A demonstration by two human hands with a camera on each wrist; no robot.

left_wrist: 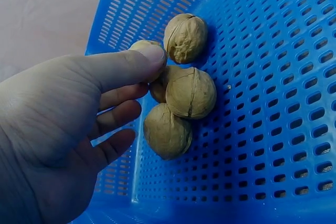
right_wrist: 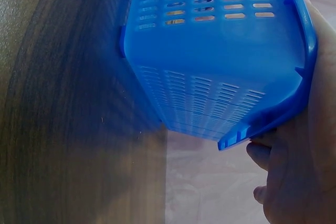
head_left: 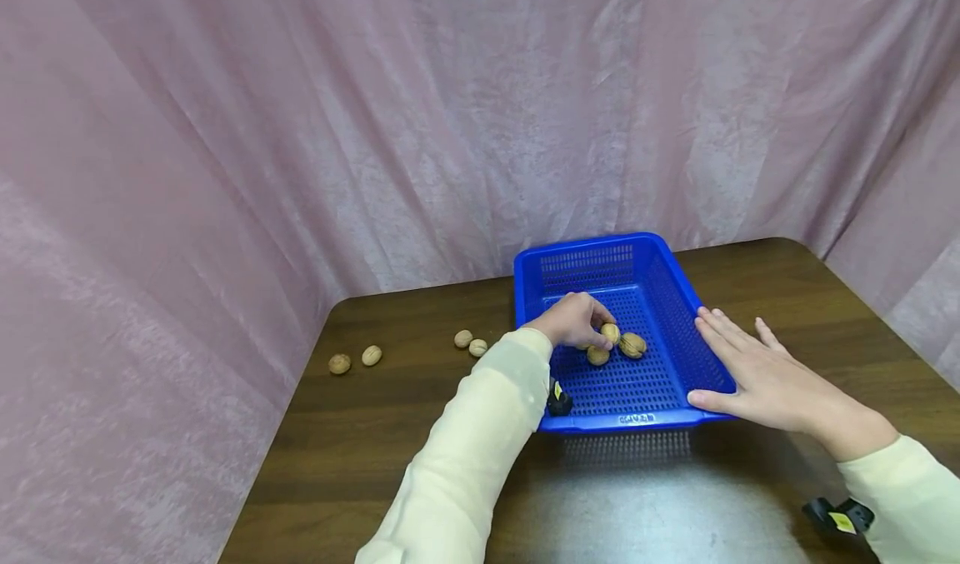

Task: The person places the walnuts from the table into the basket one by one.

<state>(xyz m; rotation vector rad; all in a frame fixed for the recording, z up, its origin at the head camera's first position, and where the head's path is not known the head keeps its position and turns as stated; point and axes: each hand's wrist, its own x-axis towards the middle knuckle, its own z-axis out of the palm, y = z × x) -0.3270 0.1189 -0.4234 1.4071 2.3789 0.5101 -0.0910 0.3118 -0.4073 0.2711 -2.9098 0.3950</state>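
Observation:
My left hand [head_left: 573, 318] reaches down into a blue perforated plastic basket [head_left: 630, 419]. In the left wrist view, its thumb and index finger pinch a walnut [left_wrist: 140, 44], mostly hidden behind the thumb, while the other fingers curl loosely below. Several more walnuts lie close together on the basket floor beside the fingertips, among them a ridged walnut [left_wrist: 185, 38], a smoother walnut [left_wrist: 191, 93] and a lower walnut [left_wrist: 168, 131]. My right hand [head_left: 772, 381] rests on the basket's right rim near the front corner, fingers straight along the edge and thumb out over the front rim.
On the brown wooden table [head_left: 360, 439], left of the basket, lies a pair of walnuts [head_left: 477, 347]. Farther left are a darker walnut [head_left: 340, 364] and a paler walnut [head_left: 372, 355]. A pink curtain [head_left: 450, 131] hangs behind the table and along its sides.

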